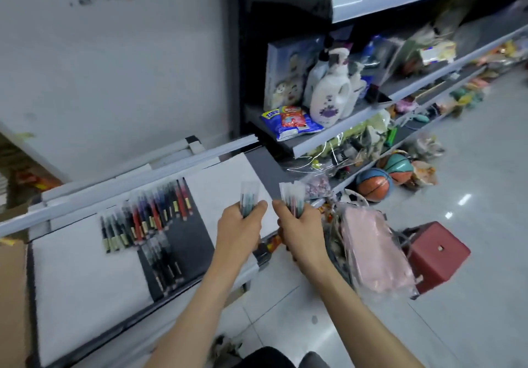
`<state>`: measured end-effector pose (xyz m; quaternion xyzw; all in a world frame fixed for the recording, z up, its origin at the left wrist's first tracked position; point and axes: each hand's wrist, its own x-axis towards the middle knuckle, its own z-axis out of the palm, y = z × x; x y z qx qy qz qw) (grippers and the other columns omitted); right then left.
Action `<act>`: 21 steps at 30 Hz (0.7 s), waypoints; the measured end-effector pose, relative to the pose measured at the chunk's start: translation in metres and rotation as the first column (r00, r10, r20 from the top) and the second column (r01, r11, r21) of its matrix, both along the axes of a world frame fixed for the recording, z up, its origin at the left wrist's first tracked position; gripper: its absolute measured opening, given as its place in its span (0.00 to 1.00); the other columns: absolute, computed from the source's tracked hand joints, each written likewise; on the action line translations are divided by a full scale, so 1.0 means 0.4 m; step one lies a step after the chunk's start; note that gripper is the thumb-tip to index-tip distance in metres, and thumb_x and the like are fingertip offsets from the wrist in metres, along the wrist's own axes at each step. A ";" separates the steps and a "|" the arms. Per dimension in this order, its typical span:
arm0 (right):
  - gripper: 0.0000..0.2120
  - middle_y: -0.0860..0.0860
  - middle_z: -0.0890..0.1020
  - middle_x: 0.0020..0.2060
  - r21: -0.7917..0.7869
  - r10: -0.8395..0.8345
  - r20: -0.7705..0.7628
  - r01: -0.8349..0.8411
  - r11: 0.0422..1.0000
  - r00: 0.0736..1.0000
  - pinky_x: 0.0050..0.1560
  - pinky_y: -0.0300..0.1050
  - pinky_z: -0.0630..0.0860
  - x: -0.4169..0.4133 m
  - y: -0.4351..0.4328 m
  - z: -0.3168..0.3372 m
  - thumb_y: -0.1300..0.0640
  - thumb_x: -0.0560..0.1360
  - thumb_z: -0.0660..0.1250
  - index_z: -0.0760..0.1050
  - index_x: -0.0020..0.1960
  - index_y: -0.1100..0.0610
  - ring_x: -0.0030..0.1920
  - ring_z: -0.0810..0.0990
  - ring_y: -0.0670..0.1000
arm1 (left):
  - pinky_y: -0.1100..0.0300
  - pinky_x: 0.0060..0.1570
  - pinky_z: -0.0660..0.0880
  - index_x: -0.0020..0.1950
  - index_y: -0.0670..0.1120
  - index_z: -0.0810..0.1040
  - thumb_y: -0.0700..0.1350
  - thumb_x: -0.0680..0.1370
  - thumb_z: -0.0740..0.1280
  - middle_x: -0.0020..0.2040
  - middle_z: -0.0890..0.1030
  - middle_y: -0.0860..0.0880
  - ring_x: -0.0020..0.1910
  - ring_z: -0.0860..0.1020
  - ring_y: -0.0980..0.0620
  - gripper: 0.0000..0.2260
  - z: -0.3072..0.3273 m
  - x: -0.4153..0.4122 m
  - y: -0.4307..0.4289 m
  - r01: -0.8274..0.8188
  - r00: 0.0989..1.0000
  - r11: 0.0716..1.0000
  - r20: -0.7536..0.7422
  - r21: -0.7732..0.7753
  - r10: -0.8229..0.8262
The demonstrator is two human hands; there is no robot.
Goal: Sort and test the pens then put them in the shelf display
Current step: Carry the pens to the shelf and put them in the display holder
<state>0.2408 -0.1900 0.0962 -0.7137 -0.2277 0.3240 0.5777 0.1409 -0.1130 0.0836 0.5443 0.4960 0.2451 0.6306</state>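
Observation:
My left hand grips a small bundle of clear-capped pens, upright, over the right part of the low shelf. Beside it, my right hand grips a second bundle of pens, just past the shelf's right edge. On the shelf to the left lies a fanned row of pens with black, blue and red barrels. A shorter group of dark pens lies below that row.
A cardboard box sits at the far left. Behind the shelf rises a white panel. On the right are racks with bottles, snack bags, basketballs, a pink bag and a red stool on the tiled floor.

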 end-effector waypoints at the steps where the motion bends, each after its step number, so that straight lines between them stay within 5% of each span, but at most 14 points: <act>1: 0.20 0.54 0.64 0.28 -0.004 -0.026 0.040 0.026 1.000 0.999 0.31 0.48 0.61 0.032 -0.045 0.010 0.53 0.79 0.69 0.64 0.34 0.56 0.29 0.62 0.51 | 0.56 0.31 0.64 0.38 0.48 0.71 0.54 0.77 0.71 0.27 0.69 0.52 0.25 0.65 0.50 0.15 0.005 0.037 -0.033 0.031 1.000 1.000 -0.001 0.001 -0.031; 9: 0.17 0.57 0.79 0.28 -0.044 -0.332 0.078 0.336 0.941 0.940 0.31 0.52 0.72 0.283 -0.477 0.015 0.46 0.76 0.69 0.76 0.36 0.58 0.29 0.74 0.50 | 0.64 0.23 0.62 0.35 0.46 0.70 0.50 0.79 0.71 0.21 0.67 0.54 0.18 0.66 0.52 0.16 0.016 0.348 -0.382 0.309 0.948 0.951 -0.083 0.014 -0.306; 13: 0.19 0.50 0.70 0.24 -0.047 -0.482 0.019 0.482 0.875 0.876 0.32 0.47 0.65 0.383 -0.700 -0.016 0.55 0.78 0.70 0.70 0.30 0.50 0.27 0.67 0.50 | 0.64 0.25 0.63 0.39 0.47 0.73 0.55 0.75 0.72 0.26 0.71 0.51 0.23 0.67 0.42 0.15 -0.016 0.484 -0.563 0.427 0.897 0.904 -0.119 -0.014 -0.425; 16: 0.15 0.50 0.69 0.24 -0.065 -0.553 0.006 0.553 0.831 0.833 0.32 0.46 0.65 0.450 -0.852 -0.041 0.56 0.79 0.70 0.71 0.35 0.53 0.26 0.67 0.50 | 0.63 0.24 0.63 0.45 0.44 0.75 0.51 0.76 0.71 0.28 0.72 0.47 0.21 0.66 0.49 0.11 -0.043 0.567 -0.689 0.493 0.861 0.867 -0.103 -0.068 -0.498; 21: 0.18 0.44 0.71 0.24 -0.098 -0.700 -0.048 0.694 0.713 0.713 0.30 0.40 0.64 0.534 -1.052 -0.074 0.51 0.77 0.70 0.73 0.30 0.49 0.26 0.68 0.49 | 0.63 0.25 0.61 0.40 0.48 0.69 0.47 0.82 0.67 0.26 0.66 0.52 0.22 0.63 0.52 0.12 -0.067 0.684 -0.867 0.639 0.753 0.765 -0.139 -0.080 -0.643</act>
